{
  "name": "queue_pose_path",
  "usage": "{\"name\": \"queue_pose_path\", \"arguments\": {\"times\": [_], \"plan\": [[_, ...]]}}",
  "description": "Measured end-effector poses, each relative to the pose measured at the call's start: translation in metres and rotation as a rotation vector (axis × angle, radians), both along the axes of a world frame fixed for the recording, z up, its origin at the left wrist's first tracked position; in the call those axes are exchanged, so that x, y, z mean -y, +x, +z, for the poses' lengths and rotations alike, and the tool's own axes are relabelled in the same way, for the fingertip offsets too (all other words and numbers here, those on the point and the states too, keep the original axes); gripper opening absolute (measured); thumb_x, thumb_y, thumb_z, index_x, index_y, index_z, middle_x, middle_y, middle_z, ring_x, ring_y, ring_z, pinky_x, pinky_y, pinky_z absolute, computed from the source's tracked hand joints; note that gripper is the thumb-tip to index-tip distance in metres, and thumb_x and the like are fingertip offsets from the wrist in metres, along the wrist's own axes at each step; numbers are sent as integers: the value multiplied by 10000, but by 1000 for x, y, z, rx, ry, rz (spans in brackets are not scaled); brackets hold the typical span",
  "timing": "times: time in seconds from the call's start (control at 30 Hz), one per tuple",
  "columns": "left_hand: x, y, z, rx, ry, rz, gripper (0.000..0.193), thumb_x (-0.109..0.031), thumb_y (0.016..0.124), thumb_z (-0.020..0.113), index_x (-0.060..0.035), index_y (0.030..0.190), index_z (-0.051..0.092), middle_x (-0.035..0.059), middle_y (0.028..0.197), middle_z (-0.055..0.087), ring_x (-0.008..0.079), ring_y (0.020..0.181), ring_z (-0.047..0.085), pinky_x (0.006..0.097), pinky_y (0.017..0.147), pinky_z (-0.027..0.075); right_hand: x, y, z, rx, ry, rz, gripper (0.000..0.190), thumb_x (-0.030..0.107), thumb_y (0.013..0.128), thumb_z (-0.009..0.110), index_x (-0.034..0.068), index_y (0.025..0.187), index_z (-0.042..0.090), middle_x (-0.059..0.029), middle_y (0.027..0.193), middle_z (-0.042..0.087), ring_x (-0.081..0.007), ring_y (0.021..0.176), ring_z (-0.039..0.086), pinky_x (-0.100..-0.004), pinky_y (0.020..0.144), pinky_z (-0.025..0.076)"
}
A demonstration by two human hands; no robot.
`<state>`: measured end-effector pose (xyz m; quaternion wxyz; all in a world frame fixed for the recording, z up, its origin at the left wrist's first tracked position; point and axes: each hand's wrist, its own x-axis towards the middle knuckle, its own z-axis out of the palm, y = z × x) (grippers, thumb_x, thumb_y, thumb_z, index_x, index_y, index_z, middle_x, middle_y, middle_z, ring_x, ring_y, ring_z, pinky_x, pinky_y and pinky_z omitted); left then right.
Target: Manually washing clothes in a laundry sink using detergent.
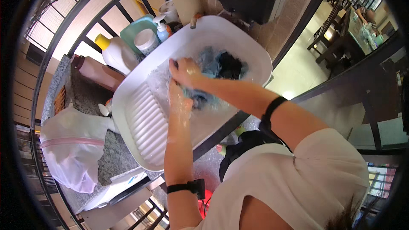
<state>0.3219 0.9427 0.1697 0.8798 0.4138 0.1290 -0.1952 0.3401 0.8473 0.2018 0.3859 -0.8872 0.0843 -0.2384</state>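
A white washbasin [123, 111] with a ribbed washboard [148, 121] on its left side stands before me, holding cloudy, sudsy water. My right hand [187, 72] is closed in a fist over the water, a bit of dark cloth [175, 65] showing at its fingers. Just below it, touching or nearly so, my wet left hand [179, 94] grips dark cloth too; most of it is hidden by the hands. Blue-grey fabric [207, 60] and a black garment [230, 65] lie soaking beyond my right wrist. More dark blue cloth [199, 98] floats beside my left hand.
On the granite counter [111, 153] are a white mesh laundry bag [73, 150], a pinkish bottle [99, 72], a yellow-capped white bottle [118, 52], a lidded tub [146, 40] and a pump bottle [163, 30]. A tap [193, 22] overhangs the basin. Another person [362, 14] sits at a distant table.
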Motion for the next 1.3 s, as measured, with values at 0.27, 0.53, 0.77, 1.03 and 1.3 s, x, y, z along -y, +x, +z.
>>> {"name": "queue_pose_path", "arguments": {"times": [0.27, 0.53, 0.77, 1.03, 1.3], "plan": [[-11, 11, -16, -53, 26, 72, 453, -431, 897, 453, -56, 1142, 517, 82, 1032, 593, 231, 895, 588, 372, 766, 496, -17, -3, -20, -26, 85, 110, 402, 305, 829, 471, -23, 670, 641, -276, 707, 591, -413, 703, 606, -462, 779, 466], [-45, 25, 10, -6, -413, 125, 403, -345, 871, 468, -51, 1141, 517, 92, 1059, 599, 238, 943, 581, 352, 828, 471, 55, 58, -19, -301, 314, 356, 1021, 495, 647, 719, -12, 1366, 202, -248, 1303, 402, -305, 1187, 432, -354, 1001, 328], [-45, 41, -62, -221, 108, 182, 255, -220, 759, 623, -46, 939, 574, 70, 873, 615, 233, 767, 603, 380, 649, 507, 55, 47, -82, -424, -457, 339, 667, 439, 771, 619, 269, 1339, 315, -205, 1058, 584, -370, 1009, 555, -463, 872, 430], [-28, 35, -53, -311, 158, 41, 336, -258, 761, 644, -71, 1027, 556, 79, 921, 606, 220, 763, 600, 374, 628, 505, 64, 57, -75, -388, -494, 343, 481, 431, 735, 660, 95, 1069, 579, -184, 988, 614, -364, 927, 583, -439, 819, 456], [-3, 0, 14, -120, -168, -79, 898, -766, 701, 435, -138, 1338, 365, 98, 1354, 381, 283, 1206, 386, 458, 1013, 281, 28, 23, 48, -69, 1014, 579, 320, 265, 766, 697, 20, 947, 599, -32, 866, 624, -124, 770, 578, -284, 693, 470]]}}
